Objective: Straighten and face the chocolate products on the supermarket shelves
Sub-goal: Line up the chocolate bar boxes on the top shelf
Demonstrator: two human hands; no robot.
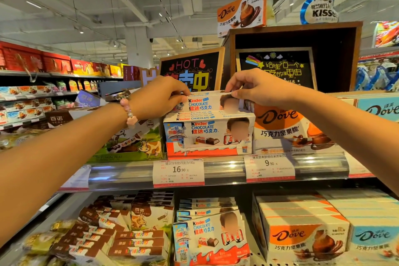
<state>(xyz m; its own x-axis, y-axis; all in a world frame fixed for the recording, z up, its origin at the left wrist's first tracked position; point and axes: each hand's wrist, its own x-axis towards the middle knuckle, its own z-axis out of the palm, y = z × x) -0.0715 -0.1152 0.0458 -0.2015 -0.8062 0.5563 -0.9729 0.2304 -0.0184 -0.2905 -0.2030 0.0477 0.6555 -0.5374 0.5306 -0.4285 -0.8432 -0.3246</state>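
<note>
Gripping Kinder box (203, 103) ends, both hands raised.

Fingertips of the left hand (158, 98) hidden behind the left end of the top Kinder box (207, 102). Far side of that box covered by the right hand (257, 88), so how deep the fingers (232, 87) reach cannot be told. Both forearms cut off by the left and right edges. Faces printed on the Kinder boxes blurred. Small print on the price tag (178, 171) under 16.90 too small to read. Blackboard sign (192, 70) partly hidden behind both hands. Lower Kinder stack (210, 237) cut off by the bottom edge. Blue Dove box (380, 109) cut off at the right edge. Goods on the far left shelves (26, 101) blurred, names unreadable.
</note>
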